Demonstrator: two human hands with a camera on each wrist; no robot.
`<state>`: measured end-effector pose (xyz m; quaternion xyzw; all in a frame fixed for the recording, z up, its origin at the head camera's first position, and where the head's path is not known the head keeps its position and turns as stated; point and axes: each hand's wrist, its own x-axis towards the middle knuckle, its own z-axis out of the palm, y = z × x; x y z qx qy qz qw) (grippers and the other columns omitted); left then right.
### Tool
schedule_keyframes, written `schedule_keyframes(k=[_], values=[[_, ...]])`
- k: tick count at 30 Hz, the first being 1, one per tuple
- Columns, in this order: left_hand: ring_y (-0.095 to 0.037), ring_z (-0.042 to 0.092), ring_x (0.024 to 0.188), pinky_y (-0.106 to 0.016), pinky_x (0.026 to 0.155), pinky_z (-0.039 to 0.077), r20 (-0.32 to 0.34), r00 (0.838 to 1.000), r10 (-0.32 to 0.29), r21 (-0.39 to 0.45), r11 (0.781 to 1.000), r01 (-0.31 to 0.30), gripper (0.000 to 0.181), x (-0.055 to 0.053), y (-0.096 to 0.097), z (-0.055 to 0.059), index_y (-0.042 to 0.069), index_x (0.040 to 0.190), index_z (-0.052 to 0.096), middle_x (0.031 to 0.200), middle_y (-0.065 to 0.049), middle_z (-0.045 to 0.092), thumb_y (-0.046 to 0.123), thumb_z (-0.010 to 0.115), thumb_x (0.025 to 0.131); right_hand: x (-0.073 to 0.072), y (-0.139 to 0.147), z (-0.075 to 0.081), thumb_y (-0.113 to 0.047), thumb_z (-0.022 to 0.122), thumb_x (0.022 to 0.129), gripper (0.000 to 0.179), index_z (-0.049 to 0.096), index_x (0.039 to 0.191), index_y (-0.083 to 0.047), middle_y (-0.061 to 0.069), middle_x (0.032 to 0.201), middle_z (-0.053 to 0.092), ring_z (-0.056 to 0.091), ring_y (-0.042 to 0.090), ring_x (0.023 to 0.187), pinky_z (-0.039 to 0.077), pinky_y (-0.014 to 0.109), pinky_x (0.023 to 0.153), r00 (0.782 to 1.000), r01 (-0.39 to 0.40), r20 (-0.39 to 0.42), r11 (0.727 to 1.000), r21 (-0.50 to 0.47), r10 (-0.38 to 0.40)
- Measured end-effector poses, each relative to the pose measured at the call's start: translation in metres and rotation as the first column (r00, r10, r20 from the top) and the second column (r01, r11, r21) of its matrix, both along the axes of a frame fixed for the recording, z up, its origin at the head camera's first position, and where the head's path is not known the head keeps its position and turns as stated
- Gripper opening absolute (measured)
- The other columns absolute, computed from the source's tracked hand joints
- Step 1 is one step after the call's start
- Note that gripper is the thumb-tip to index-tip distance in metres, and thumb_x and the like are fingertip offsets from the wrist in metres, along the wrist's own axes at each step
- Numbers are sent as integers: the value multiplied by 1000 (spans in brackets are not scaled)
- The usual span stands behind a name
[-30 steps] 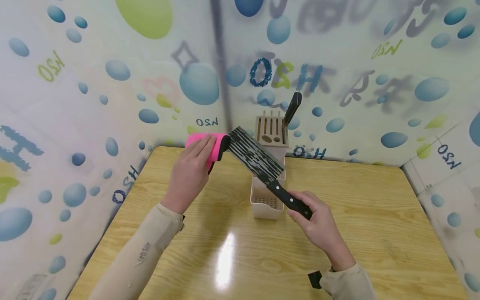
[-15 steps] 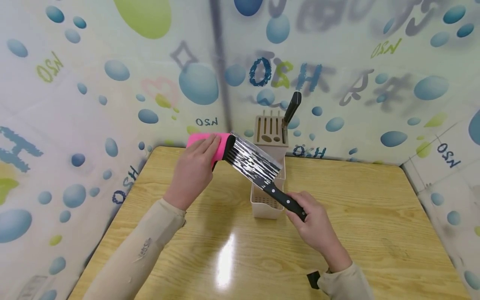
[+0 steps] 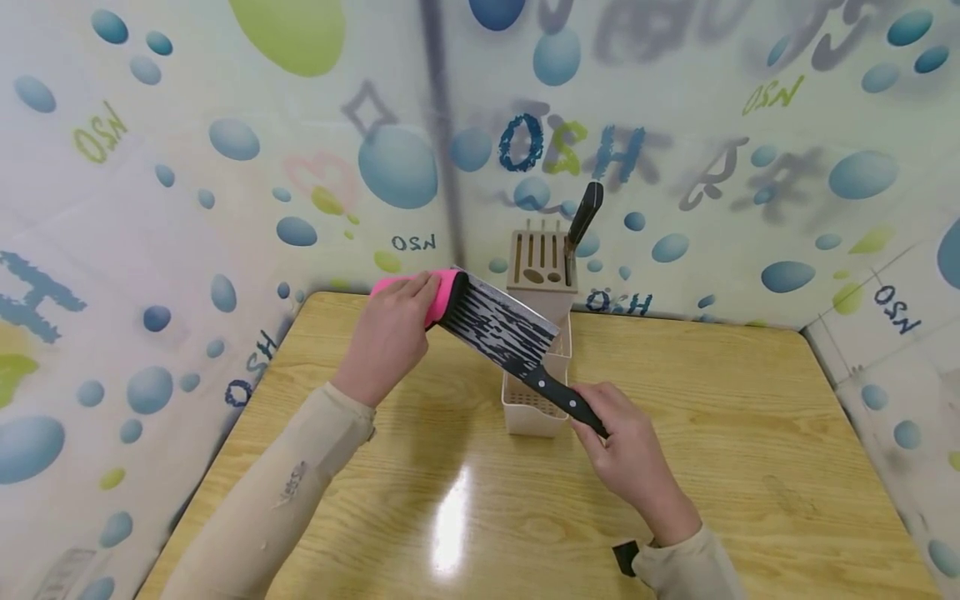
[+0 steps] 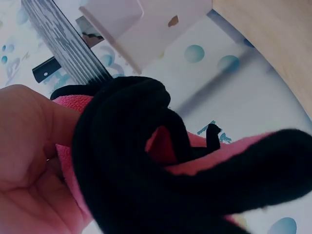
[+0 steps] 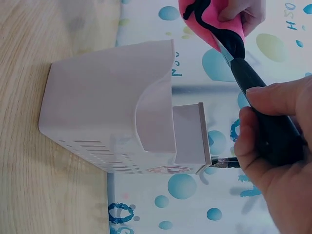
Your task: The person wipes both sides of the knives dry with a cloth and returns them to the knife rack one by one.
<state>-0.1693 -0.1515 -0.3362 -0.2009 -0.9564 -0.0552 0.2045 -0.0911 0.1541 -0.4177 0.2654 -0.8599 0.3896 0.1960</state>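
My right hand (image 3: 630, 446) grips the black riveted handle of a cleaver (image 3: 502, 325), its broad blade slanting up to the left with dark streaks across it. In the right wrist view the handle (image 5: 265, 117) lies between thumb and curled fingers. My left hand (image 3: 390, 333) holds a pink cloth (image 3: 442, 296) with a black edge, folded over the far end of the blade. The left wrist view shows the cloth's thick black folds (image 4: 126, 161) wrapped around the blade (image 4: 68, 41); the blade's tip is hidden inside the cloth.
Behind the cleaver stands a white knife holder (image 3: 534, 421) with a beige slotted top and an open front basket. A black-handled knife (image 3: 585, 217) sticks up from its right slot. The wooden table (image 3: 735, 417) meets patterned walls at the back and sides.
The cloth, at first just beside the blade's end, now covers it. The cleaver has shifted slightly left, and its blade has tilted, its shine changing. The left hand has moved slightly right.
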Motion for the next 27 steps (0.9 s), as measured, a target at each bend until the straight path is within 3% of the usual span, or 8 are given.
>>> schedule_keyframes(k=[9,16,22,27], values=[[-34,67,119,-42,106,54,-28,999,-25,-88,996,22,55,-6,2,5,-6,137,63,135,-20,67,-12,59,82,-2,-5,-2,11,80,80,34,71,113,6,11,98,65,61,15,80,56,33,61,994,20,-109,999,26,-17],[-34,65,124,-43,108,53,16,1000,-26,-148,989,28,49,-6,12,0,-4,139,62,140,-20,63,-8,59,90,-4,-8,-3,11,80,80,35,71,113,7,12,97,64,60,17,80,56,35,63,990,35,-141,999,25,-31],[-36,64,125,-45,107,53,35,999,-29,-136,990,34,49,-4,19,-2,-5,141,60,141,-20,62,-6,60,92,-4,-8,-2,12,81,79,37,71,113,7,13,97,64,60,18,80,56,36,63,987,40,-155,999,30,-35],[-36,65,123,-45,105,55,24,1000,2,-128,992,1,54,-7,19,-1,-6,142,58,141,-21,63,-8,59,88,-2,-6,-3,12,81,78,37,71,114,7,12,97,64,61,18,81,57,37,63,987,37,-158,999,29,-32]])
